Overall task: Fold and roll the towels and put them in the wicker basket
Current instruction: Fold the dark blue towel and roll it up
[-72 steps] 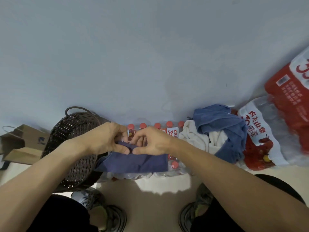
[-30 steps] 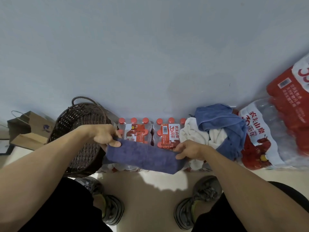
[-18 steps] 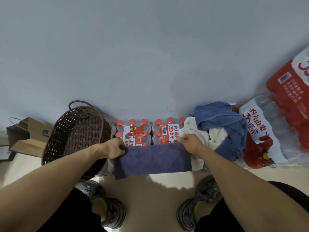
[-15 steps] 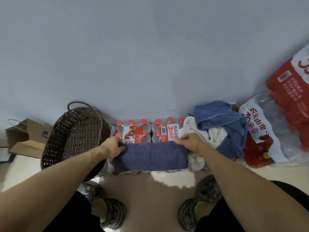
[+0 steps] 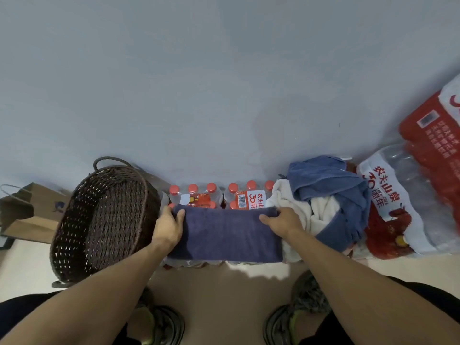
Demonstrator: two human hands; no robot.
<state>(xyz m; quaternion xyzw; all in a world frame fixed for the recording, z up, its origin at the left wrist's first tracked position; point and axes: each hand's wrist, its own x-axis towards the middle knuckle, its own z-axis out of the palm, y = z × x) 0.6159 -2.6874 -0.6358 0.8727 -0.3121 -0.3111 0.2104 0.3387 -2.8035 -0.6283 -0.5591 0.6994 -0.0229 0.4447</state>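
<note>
Beside the wall, the empty wicker basket (image 5: 104,220) waits at our left, within easy reach for the finished roll. Our left hand (image 5: 168,226) grips the left end of the dark blue towel (image 5: 224,232), spread flat over a shrink-wrapped pack of water bottles (image 5: 219,195) that serves as our folding surface, while our right hand (image 5: 283,220) pinches its far right corner to keep it taut. More towels (image 5: 323,200) lie heaped to the right, still unfolded.
</note>
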